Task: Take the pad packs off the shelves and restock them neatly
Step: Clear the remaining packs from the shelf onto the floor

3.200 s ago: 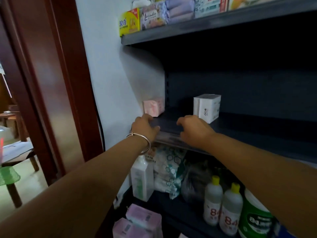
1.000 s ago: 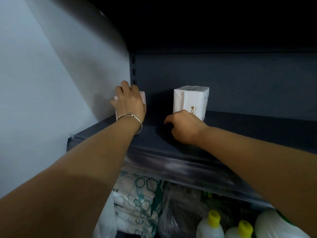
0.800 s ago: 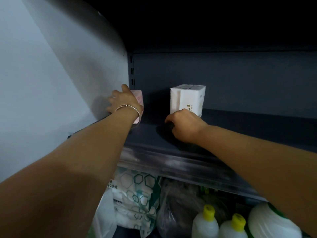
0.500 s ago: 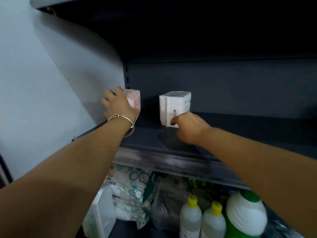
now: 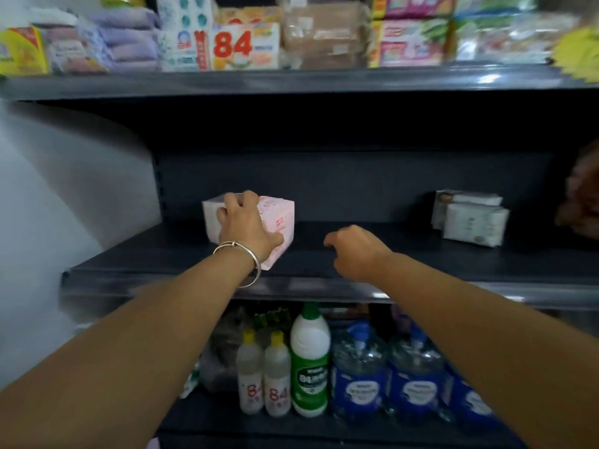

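Observation:
A pink pad pack [image 5: 279, 220] stands near the left end of the dark middle shelf [image 5: 324, 265]. My left hand [image 5: 243, 226], with a bangle on the wrist, grips it from above, fingers curled over its top. A white pack [image 5: 210, 217] stands tight against its left side, mostly hidden by the hand. My right hand [image 5: 355, 251] hovers low over the bare shelf to the right with loosely curled fingers and holds nothing. Two white pad packs [image 5: 470, 220] stand together further right on the same shelf.
The upper shelf [image 5: 291, 81] is packed with tissue and pad packs. Below stand small bleach bottles [image 5: 264, 374], a green-and-white bottle [image 5: 309, 361] and blue jugs [image 5: 382, 377]. A white wall [image 5: 64, 196] closes the left side. Something brown and blurred [image 5: 581, 196] shows at the right edge.
The pink and white packs now stand pressed together under my left hand. My right hand has come off the white pack and pulled back to the right. The view has drawn back.

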